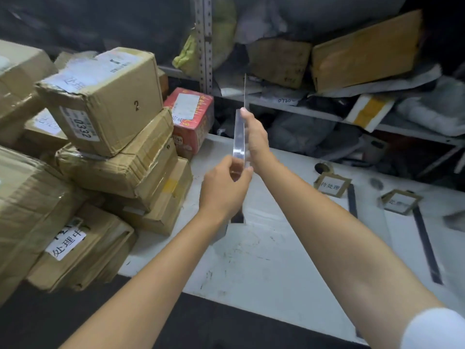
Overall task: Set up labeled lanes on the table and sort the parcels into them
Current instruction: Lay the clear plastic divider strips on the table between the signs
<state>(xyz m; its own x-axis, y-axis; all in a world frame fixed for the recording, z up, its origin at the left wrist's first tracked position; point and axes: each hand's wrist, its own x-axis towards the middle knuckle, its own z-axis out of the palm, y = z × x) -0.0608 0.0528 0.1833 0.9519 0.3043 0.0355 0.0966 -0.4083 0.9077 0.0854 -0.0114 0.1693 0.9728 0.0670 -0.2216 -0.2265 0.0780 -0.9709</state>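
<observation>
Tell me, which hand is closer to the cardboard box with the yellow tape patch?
Left. The left hand pinches the lower end of the clear panel just right of the cardboard box; the right hand holds the panel higher up, farther right.

At the far side you have a grey metal shelf [327, 116] running right, its perforated upright [205, 46] at centre, and dark sheeting [88, 21] hanging far left.
</observation>
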